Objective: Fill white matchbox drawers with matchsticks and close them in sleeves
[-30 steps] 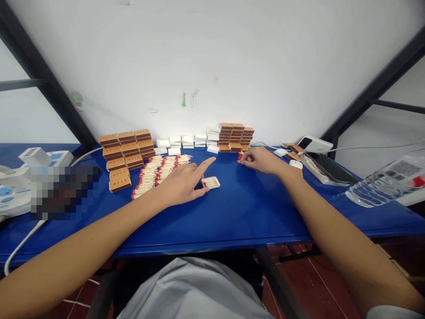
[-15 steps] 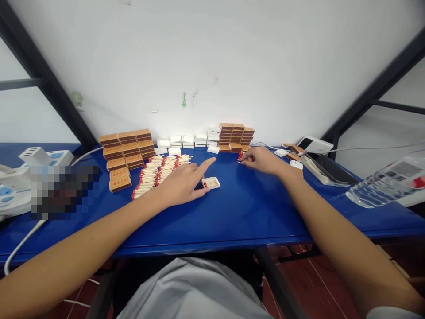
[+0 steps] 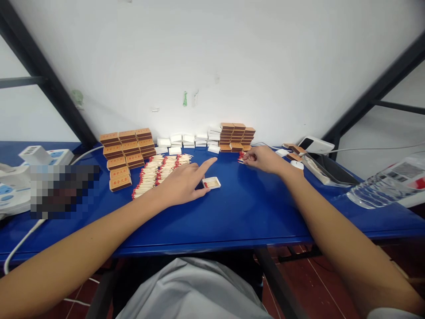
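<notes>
A small white matchbox tray (image 3: pixel 215 185) with some red-tipped matches inside lies on the blue table. My left hand (image 3: pixel 182 184) is at its left side, thumb by the tray's edge and index finger stretched out above it. Left of that hand, and partly hidden by it, rows of red-tipped matches (image 3: pixel 149 175) are spread on the table. To the right, my right hand (image 3: pixel 262 159) has thumb and fingertips pinched together at a small pile of matches (image 3: pixel 241 157). Its fingers cover part of that pile.
Orange matchboxes (image 3: pixel 129 148) are stacked at the back left, and more matchboxes (image 3: pixel 232 135) at the back centre. White trays (image 3: pixel 188 141) stand between them along the wall. A power strip (image 3: pixel 13 190) is at the left, a plastic bottle (image 3: pixel 381 186) at the right.
My right hand's fingers have shifted very slightly at the small pile of matches. The left hand and the tray keep their places.
</notes>
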`<state>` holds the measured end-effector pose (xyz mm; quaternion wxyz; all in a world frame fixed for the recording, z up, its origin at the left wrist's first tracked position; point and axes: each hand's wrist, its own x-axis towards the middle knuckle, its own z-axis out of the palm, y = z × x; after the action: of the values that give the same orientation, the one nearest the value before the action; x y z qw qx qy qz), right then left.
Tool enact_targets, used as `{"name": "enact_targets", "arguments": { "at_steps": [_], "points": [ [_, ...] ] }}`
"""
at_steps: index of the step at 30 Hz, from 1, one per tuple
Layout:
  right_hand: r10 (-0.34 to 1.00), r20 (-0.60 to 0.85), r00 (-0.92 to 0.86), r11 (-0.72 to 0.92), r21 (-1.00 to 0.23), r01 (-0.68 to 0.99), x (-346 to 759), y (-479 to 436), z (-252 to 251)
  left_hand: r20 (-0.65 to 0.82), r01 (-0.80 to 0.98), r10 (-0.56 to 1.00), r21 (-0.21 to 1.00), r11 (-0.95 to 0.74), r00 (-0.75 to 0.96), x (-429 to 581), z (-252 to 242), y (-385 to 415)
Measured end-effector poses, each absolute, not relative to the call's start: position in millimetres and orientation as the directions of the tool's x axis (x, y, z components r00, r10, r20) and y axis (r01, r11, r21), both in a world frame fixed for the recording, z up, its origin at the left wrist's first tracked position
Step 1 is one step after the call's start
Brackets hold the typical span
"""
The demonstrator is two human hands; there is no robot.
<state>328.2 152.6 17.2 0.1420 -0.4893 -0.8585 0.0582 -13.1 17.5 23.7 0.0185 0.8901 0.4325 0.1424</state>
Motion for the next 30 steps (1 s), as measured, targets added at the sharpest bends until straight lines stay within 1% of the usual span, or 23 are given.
{"name": "enact_targets", "arguments": {
  "at_steps": [5,8,14,19,25,30],
  "points": [
    [0.868,0.160,-0.469,0.496,-0.283,0.821,328.0,151.9,17.1,0.227,0.767,0.778,0.156,-0.622,0.585,-12.5,25.2,16.6],
    [0.864,0.176,-0.471,0.503,-0.275,0.819,329.3,152.3,16.3,0.215,0.770,0.781,0.153,-0.619,0.586,-12.5,25.9,16.3],
    [0.878,0.143,-0.458,0.479,-0.282,0.831,328.8,152.5,16.3,0.217,0.769,0.780,0.155,-0.621,0.586,-12.1,25.9,16.6],
    [0.879,0.119,-0.461,0.474,-0.316,0.822,326.2,149.7,17.6,0.192,0.781,0.794,0.155,-0.605,0.577,-10.9,26.2,16.7],
    [0.884,0.089,-0.458,0.458,-0.356,0.815,323.3,147.1,19.2,0.216,0.771,0.784,0.160,-0.616,0.582,-11.6,25.6,16.8],
    [0.884,0.071,-0.462,0.452,-0.384,0.805,321.9,144.5,20.7,0.191,0.781,0.794,0.157,-0.605,0.577,-10.9,27.1,16.1]
  ]
}}
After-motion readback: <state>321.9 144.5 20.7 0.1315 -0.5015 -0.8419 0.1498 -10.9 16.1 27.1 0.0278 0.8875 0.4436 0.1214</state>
